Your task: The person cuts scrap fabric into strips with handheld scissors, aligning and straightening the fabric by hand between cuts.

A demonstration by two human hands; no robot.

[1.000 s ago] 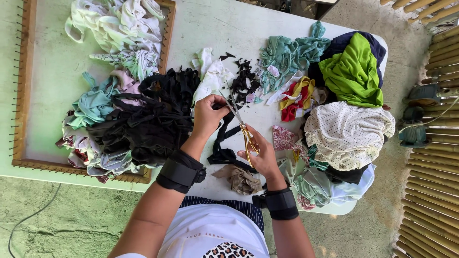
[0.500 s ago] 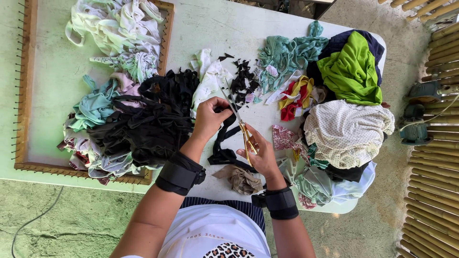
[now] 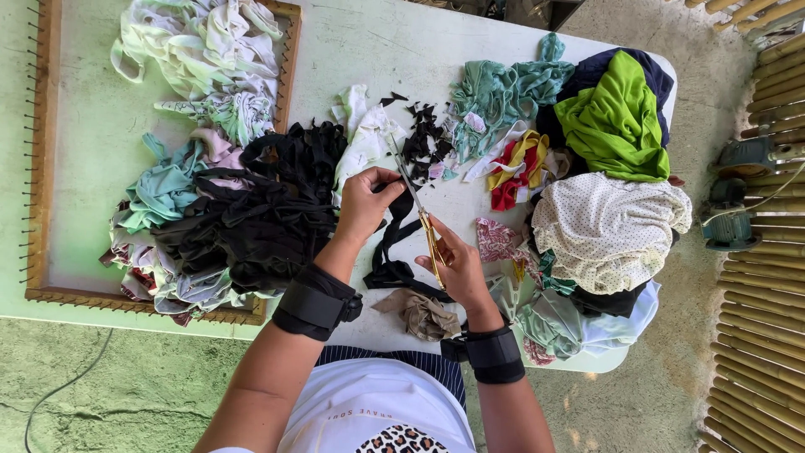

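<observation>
My left hand (image 3: 362,204) pinches the upper end of a black fabric strip (image 3: 387,252) that trails down toward my body on the white table (image 3: 394,50). My right hand (image 3: 457,270) grips gold-handled scissors (image 3: 417,209), whose blades point up and left across the strip, right beside my left fingers. Small black fabric scraps (image 3: 422,143) lie just beyond the blade tips. Both wrists wear black bands.
A heap of black strips (image 3: 268,210) lies left of my hands, over a wooden pegged frame (image 3: 46,151) with pale and teal strips. Green, navy, dotted white and red-yellow cloth (image 3: 612,176) is piled on the right. A crumpled tan piece (image 3: 423,315) lies near my body.
The scissor blades have closed from spread to nearly together on the strip. Both hands stay almost in place.
</observation>
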